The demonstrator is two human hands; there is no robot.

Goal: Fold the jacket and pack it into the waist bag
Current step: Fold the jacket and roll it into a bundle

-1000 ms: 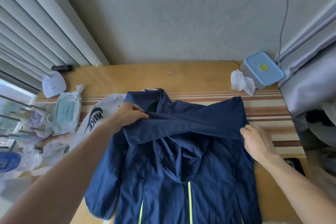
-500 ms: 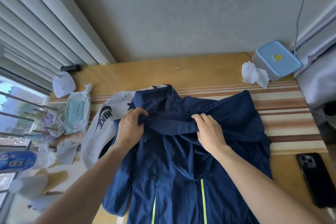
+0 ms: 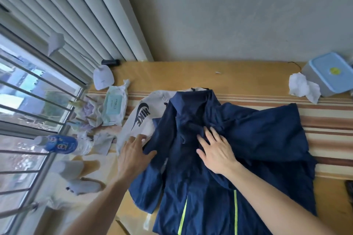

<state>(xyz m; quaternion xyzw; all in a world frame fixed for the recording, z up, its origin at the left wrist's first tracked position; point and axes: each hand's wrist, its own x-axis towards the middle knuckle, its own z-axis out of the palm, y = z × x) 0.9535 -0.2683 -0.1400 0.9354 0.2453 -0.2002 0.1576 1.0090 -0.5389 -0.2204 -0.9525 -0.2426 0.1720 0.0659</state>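
A navy jacket with neon yellow stripes lies spread on the striped mat, one sleeve folded across its chest. My right hand presses flat on the folded sleeve near the collar, fingers straight. My left hand lies at the jacket's left edge, fingers extended, thumb touching the navy fabric. A light grey waist bag with a dark Nike logo lies partly under the jacket's left shoulder.
A wet-wipes pack and a water bottle lie left by the window bars. Crumpled tissue and a blue-lidded box sit far right. The wooden table runs to the wall.
My left hand let go of the sleeve and moved down-left to the jacket's edge. My right hand opened flat on the folded sleeve. The camera view shifted left.
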